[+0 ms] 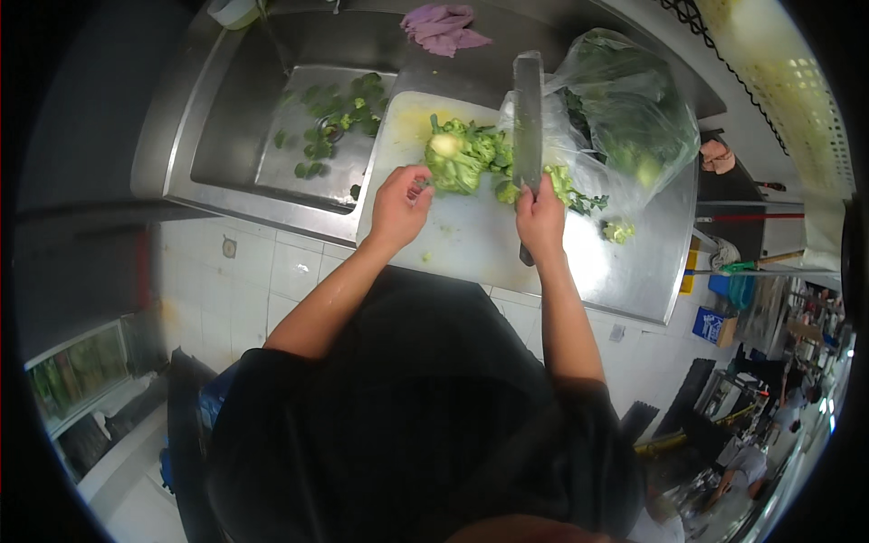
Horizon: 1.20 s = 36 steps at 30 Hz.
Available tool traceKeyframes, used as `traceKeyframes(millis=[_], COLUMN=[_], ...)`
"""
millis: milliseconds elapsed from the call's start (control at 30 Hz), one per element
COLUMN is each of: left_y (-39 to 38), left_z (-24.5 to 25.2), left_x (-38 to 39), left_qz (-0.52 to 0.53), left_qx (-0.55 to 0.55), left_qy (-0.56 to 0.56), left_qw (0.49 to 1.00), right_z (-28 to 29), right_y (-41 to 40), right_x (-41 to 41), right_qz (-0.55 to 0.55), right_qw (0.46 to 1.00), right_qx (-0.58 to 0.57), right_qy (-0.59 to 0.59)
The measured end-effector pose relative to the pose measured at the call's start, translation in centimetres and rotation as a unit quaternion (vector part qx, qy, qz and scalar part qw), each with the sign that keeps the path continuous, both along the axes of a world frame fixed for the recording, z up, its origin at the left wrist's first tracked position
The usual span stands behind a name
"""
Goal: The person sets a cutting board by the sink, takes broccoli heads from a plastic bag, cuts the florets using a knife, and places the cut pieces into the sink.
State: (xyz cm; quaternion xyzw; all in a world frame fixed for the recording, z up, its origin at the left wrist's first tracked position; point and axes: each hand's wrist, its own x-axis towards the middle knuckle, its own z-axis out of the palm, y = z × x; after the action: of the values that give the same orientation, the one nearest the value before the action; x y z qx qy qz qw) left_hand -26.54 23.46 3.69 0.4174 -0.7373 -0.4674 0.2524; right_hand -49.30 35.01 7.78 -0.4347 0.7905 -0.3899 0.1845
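Note:
My right hand [542, 216] is closed round the handle of a cleaver [528, 122], whose broad blade points away from me over the right side of a white cutting board [468, 254]. At the left part of the board, my left hand [400, 207] has its fingertips at a small green piece beside a cut broccoli head [456, 155]; whether it grips the piece is hard to tell. More broccoli [560, 182] lies right of the blade, partly hidden by it. A separate floret [618, 231] rests on the steel counter.
Broccoli florets [316, 142] lie in the steel sink [231, 129] at left. A clear plastic bag of broccoli [631, 115] stands at back right. A purple cloth [445, 28] lies behind the board. Other people are in the room at far lower right.

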Motion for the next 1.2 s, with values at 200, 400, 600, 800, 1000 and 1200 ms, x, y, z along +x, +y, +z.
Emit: traceKeyframes(millis=[200,400,600,800,1000,1200], left_y=[-3.5,-11.8,-9.6,-4.1,-2.2,-1.2], left_z=[5.5,5.2,5.3,5.6,6.0,5.1], left_x=[-5.3,-9.1,-4.8,0.0,0.2,0.6], left_qz=[0.134,-0.054,-0.191,-0.176,-0.081,-0.096], left_qx=[-0.207,-0.056,-0.008,-0.104,-0.104,-0.16], left_qy=[-0.048,-0.19,-0.173,-0.05,-0.057,-0.034], left_qw=[0.968,0.979,0.966,0.978,0.99,0.982], right_z=[-0.3,-1.7,-0.6,0.4,-2.3,1.7], right_y=[-1.7,-2.5,2.1,2.1,1.5,1.6], right_x=[3.2,2.9,2.0,3.7,1.5,2.0], right_qz=[0.019,0.008,-0.022,0.033,0.004,0.004], right_qw=[0.999,0.997,0.98,0.982,0.998,0.999], right_qx=[-0.011,0.011,0.041,0.014,0.044,0.009], right_qy=[-0.044,-0.079,-0.191,-0.183,-0.034,-0.036])
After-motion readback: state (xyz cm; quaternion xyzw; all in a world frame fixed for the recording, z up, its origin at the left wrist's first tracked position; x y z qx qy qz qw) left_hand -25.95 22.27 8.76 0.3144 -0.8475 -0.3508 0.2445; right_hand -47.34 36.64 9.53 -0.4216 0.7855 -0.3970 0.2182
